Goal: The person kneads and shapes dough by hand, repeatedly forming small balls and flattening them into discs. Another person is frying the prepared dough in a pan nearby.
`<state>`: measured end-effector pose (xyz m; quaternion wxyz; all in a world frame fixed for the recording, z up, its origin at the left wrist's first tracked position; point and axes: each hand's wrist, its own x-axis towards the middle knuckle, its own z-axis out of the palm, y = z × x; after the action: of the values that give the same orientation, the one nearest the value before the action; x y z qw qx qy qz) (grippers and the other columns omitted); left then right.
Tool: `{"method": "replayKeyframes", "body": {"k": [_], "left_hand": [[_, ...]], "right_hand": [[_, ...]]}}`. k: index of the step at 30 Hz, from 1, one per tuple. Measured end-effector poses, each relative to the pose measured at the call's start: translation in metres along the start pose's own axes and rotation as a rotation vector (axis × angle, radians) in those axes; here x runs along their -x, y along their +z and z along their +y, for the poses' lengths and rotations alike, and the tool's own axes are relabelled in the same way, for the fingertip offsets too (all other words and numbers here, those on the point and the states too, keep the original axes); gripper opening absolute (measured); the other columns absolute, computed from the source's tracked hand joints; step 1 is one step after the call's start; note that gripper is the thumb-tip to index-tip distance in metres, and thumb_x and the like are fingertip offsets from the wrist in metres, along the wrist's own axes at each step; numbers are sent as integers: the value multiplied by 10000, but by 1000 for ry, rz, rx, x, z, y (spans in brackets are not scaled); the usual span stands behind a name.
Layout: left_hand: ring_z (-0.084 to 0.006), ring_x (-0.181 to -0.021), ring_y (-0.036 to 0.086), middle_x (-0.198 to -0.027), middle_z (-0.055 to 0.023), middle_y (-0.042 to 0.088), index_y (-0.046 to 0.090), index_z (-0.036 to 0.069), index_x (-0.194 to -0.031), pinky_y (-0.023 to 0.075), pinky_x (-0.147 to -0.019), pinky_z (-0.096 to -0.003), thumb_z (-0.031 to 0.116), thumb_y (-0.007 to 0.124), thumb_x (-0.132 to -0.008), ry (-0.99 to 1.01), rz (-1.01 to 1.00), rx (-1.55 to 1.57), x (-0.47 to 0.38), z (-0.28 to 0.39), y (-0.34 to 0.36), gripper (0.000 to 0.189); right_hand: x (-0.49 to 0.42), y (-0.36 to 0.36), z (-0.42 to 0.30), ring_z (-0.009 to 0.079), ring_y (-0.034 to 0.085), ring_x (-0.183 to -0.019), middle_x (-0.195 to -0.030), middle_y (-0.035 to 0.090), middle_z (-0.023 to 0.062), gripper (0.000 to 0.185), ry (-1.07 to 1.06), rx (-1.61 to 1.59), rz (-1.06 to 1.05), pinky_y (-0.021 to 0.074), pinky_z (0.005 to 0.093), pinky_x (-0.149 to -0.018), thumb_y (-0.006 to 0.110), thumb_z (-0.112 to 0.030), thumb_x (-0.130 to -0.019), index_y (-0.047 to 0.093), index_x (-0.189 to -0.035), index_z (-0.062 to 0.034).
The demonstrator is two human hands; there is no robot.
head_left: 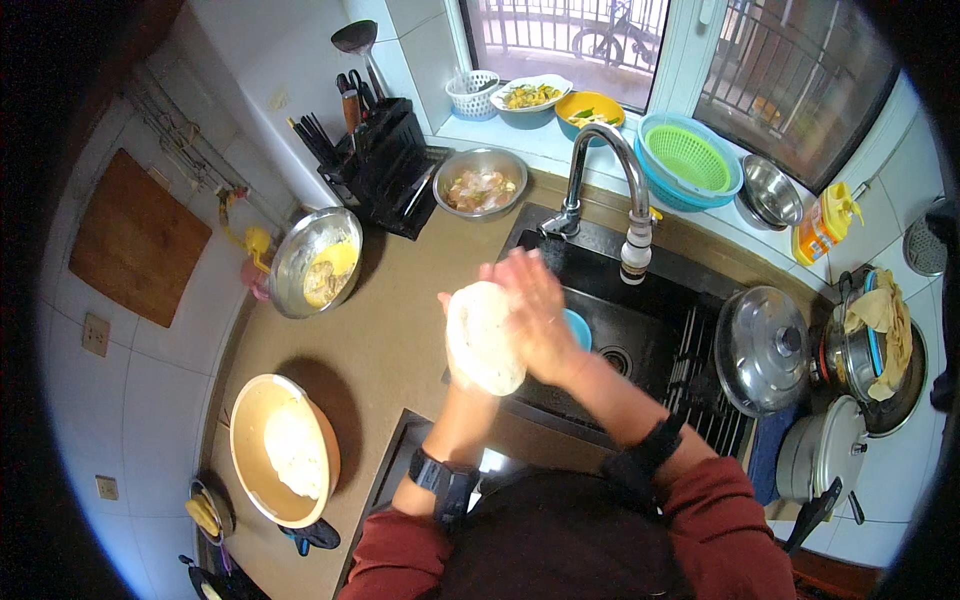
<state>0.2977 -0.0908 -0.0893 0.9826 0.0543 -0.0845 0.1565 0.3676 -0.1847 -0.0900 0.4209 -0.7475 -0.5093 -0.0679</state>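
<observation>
A flat round of pale dough (484,341) rests on the palm of my left hand (463,388), above the edge between counter and sink. The dough hides most of that palm; a few fingertips show past its left edge. My right hand (541,322) lies flat against the dough's right side, fingers outstretched and blurred, not curled around it. To the left on the counter, a beige plastic basin (244,442) holds a large mass of white dough (294,450). Farther back, a steel bowl (289,262) leans tilted with a yellow and brownish mixture (330,274) inside.
The black sink (600,315) with a curved chrome faucet (600,135) is beyond my right hand. A steel bowl of raw meat (480,187) stands near a black knife rack (375,165). Glass-lidded cookware (761,349) and a pressure cooker (817,450) crowd the right. Food bowls line the windowsill (480,133).
</observation>
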Motion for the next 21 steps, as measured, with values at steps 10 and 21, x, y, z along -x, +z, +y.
{"method": "replayKeyframes", "body": {"k": [10, 21], "left_hand": [[-217, -1308, 303, -1438, 36, 320, 297, 183, -1415, 262, -1043, -430, 586, 325, -911, 33, 517, -644, 1, -30, -55, 646], [-223, -1378, 167, -1512, -1, 165, 147, 196, -1456, 142, -1085, -530, 542, 324, -915, -162, 35, -518, 36, -21, -29, 666]], "right_hand": [[-26, 15, -72, 342, 68, -1395, -1498, 120, 184, 785, -205, -126, -84, 76, 459, -1116, 289, -590, -903, 151, -1441, -36], [-46, -9, -61, 346, 60, -1393, -1508, 99, 160, 745, -195, 51, -124, 95, 483, -1110, 299, -570, -907, 150, -1448, -79]]}}
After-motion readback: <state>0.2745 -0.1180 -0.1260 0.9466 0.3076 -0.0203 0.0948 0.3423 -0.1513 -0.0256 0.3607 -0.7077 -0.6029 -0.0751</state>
